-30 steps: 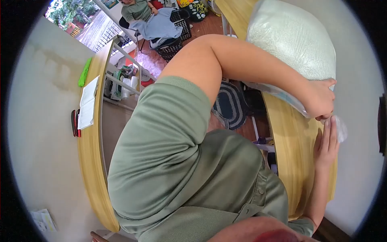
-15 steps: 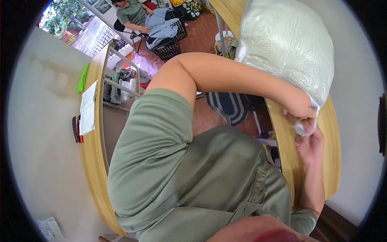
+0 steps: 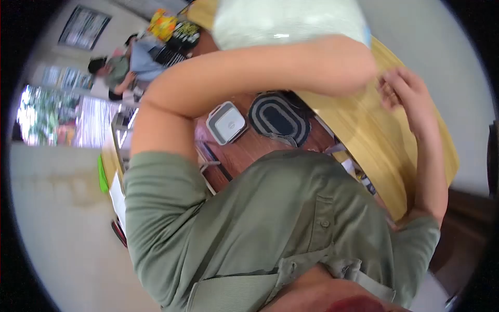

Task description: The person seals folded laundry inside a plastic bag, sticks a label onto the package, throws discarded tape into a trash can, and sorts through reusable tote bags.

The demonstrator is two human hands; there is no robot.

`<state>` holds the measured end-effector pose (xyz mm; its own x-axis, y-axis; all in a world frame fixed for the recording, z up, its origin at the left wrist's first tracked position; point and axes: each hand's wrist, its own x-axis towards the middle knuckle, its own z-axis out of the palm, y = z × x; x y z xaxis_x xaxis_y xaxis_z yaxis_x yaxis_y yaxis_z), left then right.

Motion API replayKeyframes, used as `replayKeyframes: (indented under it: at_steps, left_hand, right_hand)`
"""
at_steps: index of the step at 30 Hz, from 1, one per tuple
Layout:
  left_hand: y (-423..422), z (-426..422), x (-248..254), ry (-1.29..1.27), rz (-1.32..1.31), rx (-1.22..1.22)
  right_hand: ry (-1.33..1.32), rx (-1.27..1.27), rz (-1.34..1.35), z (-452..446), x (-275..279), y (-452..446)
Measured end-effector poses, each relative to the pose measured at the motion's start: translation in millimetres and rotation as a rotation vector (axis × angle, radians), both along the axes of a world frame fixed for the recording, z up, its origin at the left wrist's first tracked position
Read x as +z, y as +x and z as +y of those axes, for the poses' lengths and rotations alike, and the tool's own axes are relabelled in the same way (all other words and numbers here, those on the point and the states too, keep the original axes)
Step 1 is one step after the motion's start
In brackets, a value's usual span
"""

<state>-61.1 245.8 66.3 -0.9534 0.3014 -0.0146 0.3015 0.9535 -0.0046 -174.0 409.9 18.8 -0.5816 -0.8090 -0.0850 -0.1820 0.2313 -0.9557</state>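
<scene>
A big clear plastic bag (image 3: 291,21), stuffed with something white, fills the top of the view on the wooden table (image 3: 364,125). My left arm reaches across in front of it. Blurred by motion, my left hand (image 3: 358,65) is at the bag's lower right corner, its fingers hidden from me. My right hand (image 3: 408,96) is raised over the table's right part, a little apart from the bag. Its fingers are loosely curled, and nothing shows between them. The bag's twisted neck is out of sight.
On the floor lie an oval striped rug (image 3: 279,119) and a grey-and-white container (image 3: 227,124). Farther back a seated person (image 3: 117,70) handles blue cloth (image 3: 145,60). A second table with a bright green item (image 3: 102,174) is at the left.
The view has swung, and the bag sits higher in it. Both hands were together at the bag's twisted neck; now my right hand is off it and apart from my left.
</scene>
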Motion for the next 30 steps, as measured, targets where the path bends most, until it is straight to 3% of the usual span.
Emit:
replayKeyframes:
  at_steps: [4,9,11,13,14,16,20,22,25,30]
  left_hand:
    - [-3.5,-16.4,25.1,-0.040,-0.166,-0.071]
    - [4.3,-31.3,42.9,0.186,-0.267,-0.100]
    - [2.2,-30.9,45.2,0.156,-0.220,-0.163]
    - [-0.5,-22.0,58.4,-0.121,-0.272,-0.091]
    - [-1.6,-23.4,57.9,-0.120,-0.271,-0.100]
    - [-4.1,-27.2,57.2,-0.153,-0.146,-0.211]
    - [-7.8,-28.3,59.8,-0.114,-0.153,-0.233]
    - [-9.1,-27.8,62.6,-0.056,-0.198,-0.307]
    - [-11.2,-32.6,55.3,-0.032,-0.148,-0.330]
    - [-19.9,-40.4,51.8,-0.016,-0.094,-0.407]
  right_hand:
    - [-0.152,-0.091,-0.013,-19.5,-9.9,9.0]
    - [-0.187,-0.044,0.075,-29.2,-10.9,27.3]
    - [-0.233,-0.085,0.117,-39.4,-19.5,26.5]
    - [-0.195,0.003,0.207,-43.5,-20.1,26.2]
    - [-0.192,-0.006,0.207,-43.0,-18.7,27.8]
    - [-0.144,-0.010,0.107,-40.2,-15.7,32.3]
    - [-0.213,0.044,-0.116,-39.7,-22.3,32.4]
    - [-0.327,-0.213,-0.428,-41.0,-16.0,39.1]
    - [-0.171,-0.164,-0.248,-43.8,-16.8,38.9]
    - [-0.235,-0.035,-0.307,-46.7,-27.8,23.6]
